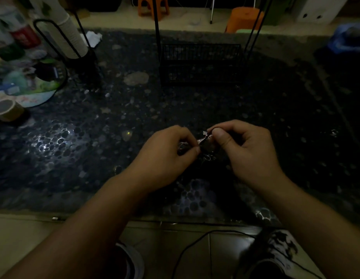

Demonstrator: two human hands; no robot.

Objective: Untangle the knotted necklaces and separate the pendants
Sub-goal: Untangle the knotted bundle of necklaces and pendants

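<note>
Dark pebble-patterned table [78, 141], orange stool [244, 18], black wire basket [201, 63]

a single wide-angle view from a camera worn on the person's head, looking forward and steeply down. both hands sit close below the lens at centre, over a dark table [78, 150] that fills most of the frame, with floor beyond its far edge.

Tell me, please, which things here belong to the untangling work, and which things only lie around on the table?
Belonging to the job:
- tangled necklaces, pinched between both hands
- left hand
- right hand

Only lying about:
- black wire basket
- stack of paper cups in a holder
- roll of tape
- crumpled tissue
- orange stools beyond the table
</note>
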